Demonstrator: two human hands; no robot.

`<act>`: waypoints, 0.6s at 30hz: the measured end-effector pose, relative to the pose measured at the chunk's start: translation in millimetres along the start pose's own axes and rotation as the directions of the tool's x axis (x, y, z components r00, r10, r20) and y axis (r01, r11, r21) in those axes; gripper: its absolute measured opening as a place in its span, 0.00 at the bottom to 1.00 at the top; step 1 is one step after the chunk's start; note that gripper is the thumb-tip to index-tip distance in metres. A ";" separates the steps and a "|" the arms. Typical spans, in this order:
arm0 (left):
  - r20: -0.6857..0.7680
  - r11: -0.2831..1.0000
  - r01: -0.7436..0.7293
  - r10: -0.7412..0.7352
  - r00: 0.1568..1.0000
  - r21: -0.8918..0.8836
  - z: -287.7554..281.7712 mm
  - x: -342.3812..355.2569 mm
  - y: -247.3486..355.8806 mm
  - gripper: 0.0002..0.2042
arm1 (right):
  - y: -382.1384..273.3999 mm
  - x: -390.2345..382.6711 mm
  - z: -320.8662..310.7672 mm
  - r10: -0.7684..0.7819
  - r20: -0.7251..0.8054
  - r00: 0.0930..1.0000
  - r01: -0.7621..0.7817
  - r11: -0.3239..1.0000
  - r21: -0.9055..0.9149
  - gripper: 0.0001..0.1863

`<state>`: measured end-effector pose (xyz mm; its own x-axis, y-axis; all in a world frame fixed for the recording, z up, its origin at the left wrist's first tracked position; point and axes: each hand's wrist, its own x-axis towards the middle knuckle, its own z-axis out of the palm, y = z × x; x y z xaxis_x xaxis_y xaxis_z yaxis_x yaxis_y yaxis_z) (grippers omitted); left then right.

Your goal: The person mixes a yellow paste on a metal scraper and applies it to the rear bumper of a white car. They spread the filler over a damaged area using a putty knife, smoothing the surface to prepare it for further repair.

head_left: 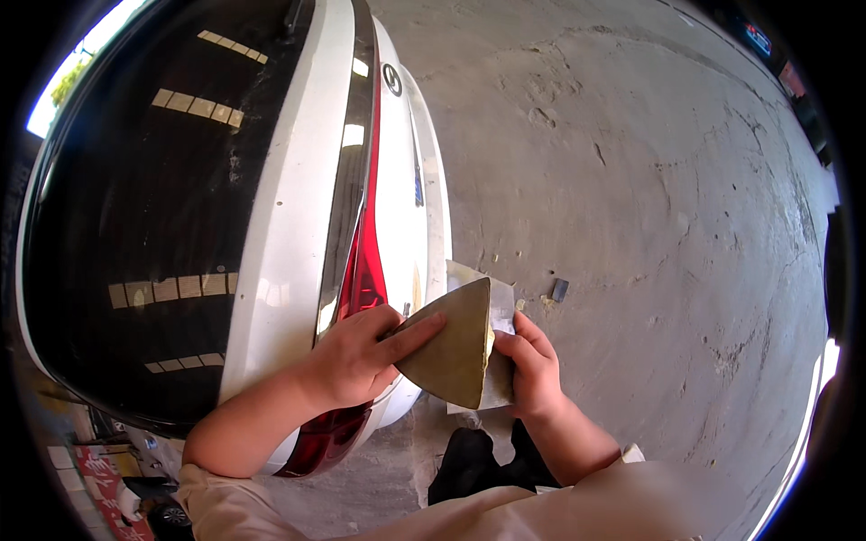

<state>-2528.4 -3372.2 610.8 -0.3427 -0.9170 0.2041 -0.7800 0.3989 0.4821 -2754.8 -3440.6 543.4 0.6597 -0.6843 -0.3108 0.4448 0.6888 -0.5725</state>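
Note:
My left hand is closed round the narrow end of a fan-shaped putty spreader, with fingers stretched along its dull, yellowish-grey face. The broad edge of the spreader points right and has a yellowish paste along it. Behind it, my right hand grips a thin, pale grey flat plate by its right side, thumb toward the spreader. The spreader covers much of the plate, and its edge appears to lie against it. Both hands are just off the rear corner of a white car, beside its red tail light.
The car's dark rear window fills the left side. Rough grey concrete floor spreads to the right, with a small dark block lying on it. My dark shoes stand below my hands. Various items crowd the lower left.

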 end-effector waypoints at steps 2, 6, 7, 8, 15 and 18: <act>-0.014 0.989 -0.028 0.030 0.999 0.146 3.1 -0.2 1.1 0.40 | -2.9 0.3 4.8 0.033 0.055 0.998 -0.039 0.993 0.115 0.20; 0.017 0.945 -0.037 0.033 0.999 0.324 -0.6 -1.1 0.2 0.39 | -23.2 -3.3 6.1 0.050 0.054 0.997 -0.062 0.964 0.258 0.22; 0.029 0.939 -0.043 0.036 0.999 0.341 -0.8 -1.0 -0.5 0.38 | -23.1 -3.4 3.7 0.067 0.061 0.996 -0.081 0.961 0.263 0.22; 0.030 0.938 -0.036 0.027 0.999 0.345 -1.7 -0.5 0.0 0.37 | -23.7 -3.6 1.2 0.081 0.068 0.994 -0.096 0.958 0.269 0.23; -0.052 0.958 0.098 -0.088 0.995 0.268 2.3 3.2 2.6 0.29 | -28.4 7.4 -22.7 -0.247 -0.077 0.966 0.258 0.906 0.335 0.19; -0.186 0.784 0.400 -0.534 0.825 -0.475 -8.7 -13.2 -8.3 0.09 | -8.4 44.8 -55.2 -0.321 -0.308 0.895 0.387 0.904 0.182 0.18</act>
<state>-2512.9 -3363.5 611.5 0.2310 -0.9705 0.0695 -0.4996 -0.0570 0.8644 -2762.5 -3490.2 492.4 0.2612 -0.9078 -0.3282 0.7676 0.4015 -0.4996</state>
